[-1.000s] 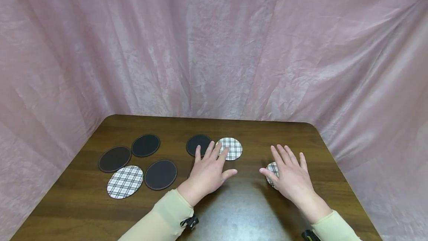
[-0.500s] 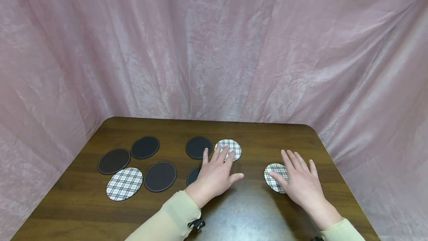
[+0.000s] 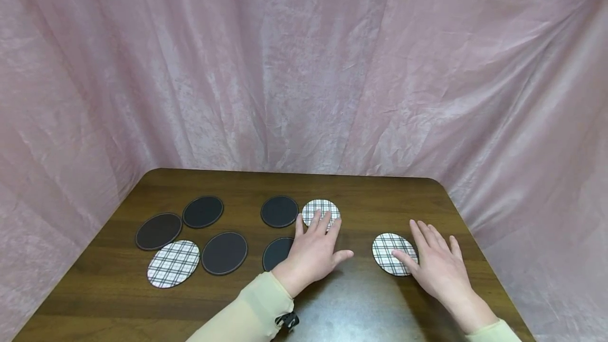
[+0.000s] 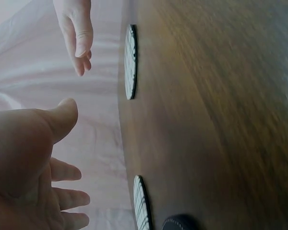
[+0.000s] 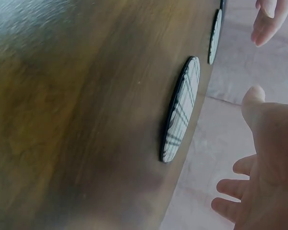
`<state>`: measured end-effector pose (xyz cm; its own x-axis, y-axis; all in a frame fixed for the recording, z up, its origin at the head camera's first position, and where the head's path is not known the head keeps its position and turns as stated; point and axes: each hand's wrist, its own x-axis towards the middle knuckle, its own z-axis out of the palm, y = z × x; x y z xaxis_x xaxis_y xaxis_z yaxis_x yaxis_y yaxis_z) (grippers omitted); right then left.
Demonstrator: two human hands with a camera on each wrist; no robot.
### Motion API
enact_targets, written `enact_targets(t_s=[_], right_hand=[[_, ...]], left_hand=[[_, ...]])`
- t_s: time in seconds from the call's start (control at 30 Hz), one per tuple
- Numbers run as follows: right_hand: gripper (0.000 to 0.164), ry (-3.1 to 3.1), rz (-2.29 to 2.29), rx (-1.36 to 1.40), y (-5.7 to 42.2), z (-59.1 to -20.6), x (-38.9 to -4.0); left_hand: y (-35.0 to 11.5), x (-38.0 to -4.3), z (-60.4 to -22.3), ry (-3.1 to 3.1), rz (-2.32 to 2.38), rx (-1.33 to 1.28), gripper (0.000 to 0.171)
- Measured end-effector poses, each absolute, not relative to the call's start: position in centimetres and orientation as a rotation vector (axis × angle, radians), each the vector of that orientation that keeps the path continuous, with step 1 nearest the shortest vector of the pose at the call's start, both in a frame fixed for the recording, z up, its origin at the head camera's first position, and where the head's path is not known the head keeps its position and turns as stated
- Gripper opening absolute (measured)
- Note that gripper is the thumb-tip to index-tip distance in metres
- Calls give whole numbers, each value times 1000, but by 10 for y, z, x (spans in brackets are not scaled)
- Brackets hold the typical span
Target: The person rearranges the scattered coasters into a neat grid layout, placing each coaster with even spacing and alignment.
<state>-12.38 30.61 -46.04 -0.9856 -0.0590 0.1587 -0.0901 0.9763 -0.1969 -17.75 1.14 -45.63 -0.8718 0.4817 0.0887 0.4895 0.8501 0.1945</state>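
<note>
My left hand (image 3: 313, 249) hovers palm down above the table, fingers spread and holding nothing. Its fingertips overlap a white plaid round coaster (image 3: 319, 210) in the head view, and its wrist side partly hides a black coaster (image 3: 276, 252). The left wrist view shows a gap between this hand and the tabletop. My right hand (image 3: 439, 265) also hangs over the table with spread fingers and nothing in them. Its thumb overlaps another plaid coaster (image 3: 387, 252) in the head view; in the right wrist view that coaster (image 5: 181, 112) lies flat, apart from the hand.
On the left of the brown wooden table (image 3: 104, 300) lie a plaid coaster (image 3: 173, 264) and black coasters, one at the far left (image 3: 159, 231), one behind (image 3: 203, 211) and one nearer (image 3: 225, 253). Another black coaster (image 3: 279, 211) lies mid-table. A pink curtain (image 3: 304, 67) hangs behind.
Both hands have drifted rightward and slightly nearer the body, uncovering more of the right plaid coaster and of the black coaster by the left hand. The coasters keep their arrangement.
</note>
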Motion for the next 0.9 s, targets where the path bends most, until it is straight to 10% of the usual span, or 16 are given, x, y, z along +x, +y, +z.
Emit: enact_targets(t_s=[0.9], right_hand=[[95, -2999, 397, 227, 350, -472, -120]], left_hand=[[59, -178, -471, -3000, -322, -834, 83]])
